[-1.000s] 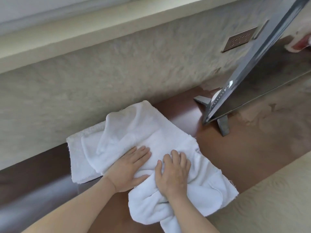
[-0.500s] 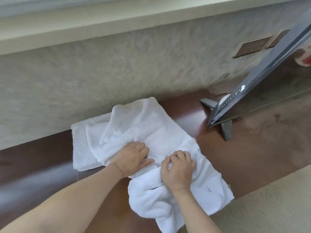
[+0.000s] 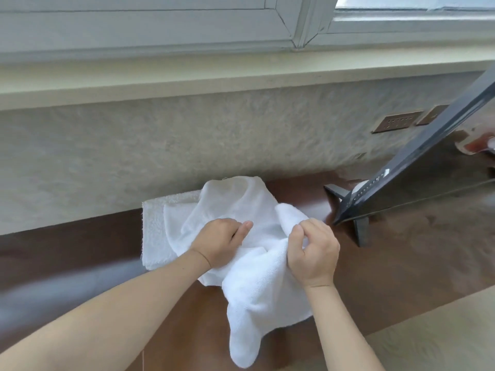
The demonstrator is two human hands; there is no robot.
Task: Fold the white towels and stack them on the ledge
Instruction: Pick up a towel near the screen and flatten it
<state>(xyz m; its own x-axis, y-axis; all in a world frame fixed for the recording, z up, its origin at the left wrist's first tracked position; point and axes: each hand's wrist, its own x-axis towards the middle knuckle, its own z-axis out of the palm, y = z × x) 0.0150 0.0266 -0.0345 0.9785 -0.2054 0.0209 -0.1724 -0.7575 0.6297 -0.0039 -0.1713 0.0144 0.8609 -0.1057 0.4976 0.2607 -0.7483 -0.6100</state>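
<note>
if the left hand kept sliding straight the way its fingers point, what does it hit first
Probably the raised fold of the white towel that the right hand pinches up; the left hand points right across the cloth toward it. Depth is uncertain.

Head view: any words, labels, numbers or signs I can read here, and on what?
None readable.
Small white sticker on the dark leaning panel: too small to read.
Row of marks along that panel's lower edge: blurred.
Brown wall plates: only slots, no text.
White towel: no label visible.

A dark flat screen (image 3: pixel 417 167) leans on its grey stand (image 3: pixel 360 231) at the right. Behind it, brown socket plates (image 3: pixel 397 122) sit in the textured wall (image 3: pixel 187 145). A grey window frame (image 3: pixel 300 25) runs above.
</note>
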